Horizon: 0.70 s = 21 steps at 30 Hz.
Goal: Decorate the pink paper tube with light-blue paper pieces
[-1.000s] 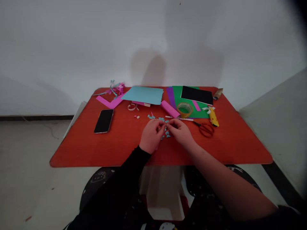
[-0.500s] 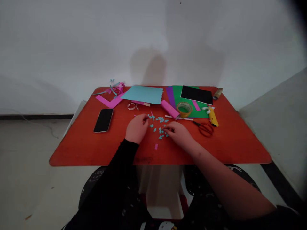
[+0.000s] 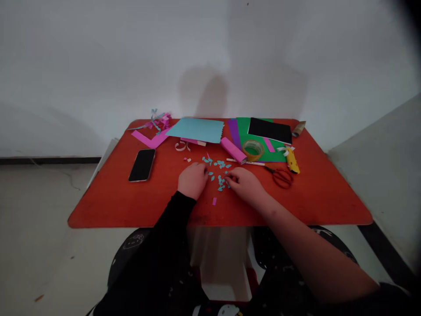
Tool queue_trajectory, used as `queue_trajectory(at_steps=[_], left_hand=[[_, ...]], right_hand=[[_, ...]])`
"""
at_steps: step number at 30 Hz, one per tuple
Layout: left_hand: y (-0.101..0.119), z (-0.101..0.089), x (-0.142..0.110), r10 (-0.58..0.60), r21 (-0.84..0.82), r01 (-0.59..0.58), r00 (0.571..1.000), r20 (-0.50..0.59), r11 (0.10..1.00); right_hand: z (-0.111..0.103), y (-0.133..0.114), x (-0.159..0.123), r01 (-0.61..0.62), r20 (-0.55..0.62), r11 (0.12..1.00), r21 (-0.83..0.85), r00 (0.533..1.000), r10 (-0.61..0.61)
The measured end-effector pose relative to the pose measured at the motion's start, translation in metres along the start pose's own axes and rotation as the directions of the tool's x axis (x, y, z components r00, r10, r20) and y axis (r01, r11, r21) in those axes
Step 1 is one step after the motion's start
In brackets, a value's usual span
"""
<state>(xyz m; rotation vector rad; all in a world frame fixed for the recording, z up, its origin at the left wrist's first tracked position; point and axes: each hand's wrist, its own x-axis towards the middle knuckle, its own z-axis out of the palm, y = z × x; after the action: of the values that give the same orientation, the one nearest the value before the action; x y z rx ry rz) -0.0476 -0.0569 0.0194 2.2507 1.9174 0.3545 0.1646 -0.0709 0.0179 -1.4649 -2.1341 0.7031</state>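
Small light blue paper bits [image 3: 217,173] lie scattered on the orange-red table [image 3: 98,210] between my hands. My left hand [image 3: 193,180], in a black sleeve, rests curled on the tabletop at the left edge of the bits. My right hand [image 3: 245,183] has its fingertips down among the bits, and whether they pinch one is too small to tell. A small pink paper scrap [image 3: 214,201] lies just below the gap between my hands. A light blue paper sheet [image 3: 196,130] with a jagged right edge lies at the far edge.
A black smartphone [image 3: 142,165] lies at the left. Behind and right are a pink paper roll [image 3: 233,150], a tape roll [image 3: 253,150], a marker [image 3: 245,163], red scissors [image 3: 282,178] and a yellow utility knife [image 3: 292,161]. Green, purple and black sheets and paper scraps also lie there.
My hands, together over the bits a second ago, have moved apart. The blue bits are now spread wider, and a pink scrap shows on the table. My left hand has shifted slightly right since the last frame.
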Motion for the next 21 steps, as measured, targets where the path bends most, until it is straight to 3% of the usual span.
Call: queue_trajectory(at_steps=[2, 4, 8, 11, 14, 18, 21], left_hand=[[0.001, -0.001, 0.002, -0.015, -0.094, 0.013, 0.999, -0.028, 0.995], [0.002, -0.002, 0.004, -0.024, -0.308, 0.017, 1.000, -0.019, 0.951], [0.012, 0.001, 0.003, 0.018, -0.735, 0.022, 0.999, 0.047, 0.678], [0.020, 0.007, -0.001, 0.062, -0.848, 0.001, 0.997, 0.040, 0.529], [0.027, 0.012, -0.003, 0.049, -0.894, 0.011, 0.998, 0.037, 0.448], [0.032, 0.013, -0.004, 0.020, -0.900, 0.024, 0.999, 0.036, 0.435], [0.033, 0.008, -0.007, 0.048, -0.827, -0.029, 0.999, -0.003, 0.561]], right_hand=[[0.000, 0.000, 0.000, 0.003, -0.016, 1.000, 0.028, 1.000, -0.002], [0.001, 0.000, 0.001, -0.027, -0.032, 0.995, 0.098, 0.999, 0.030], [0.004, -0.001, 0.003, -0.112, -0.003, 0.927, 0.358, 0.993, 0.121], [0.005, -0.001, 0.003, -0.140, 0.016, 0.857, 0.496, 0.988, 0.152], [0.005, -0.002, 0.003, -0.153, -0.017, 0.819, 0.554, 0.981, 0.194], [0.003, -0.003, 0.003, -0.152, -0.035, 0.807, 0.570, 0.977, 0.208], [0.004, -0.003, 0.004, -0.160, -0.009, 0.793, 0.587, 0.979, 0.204]])
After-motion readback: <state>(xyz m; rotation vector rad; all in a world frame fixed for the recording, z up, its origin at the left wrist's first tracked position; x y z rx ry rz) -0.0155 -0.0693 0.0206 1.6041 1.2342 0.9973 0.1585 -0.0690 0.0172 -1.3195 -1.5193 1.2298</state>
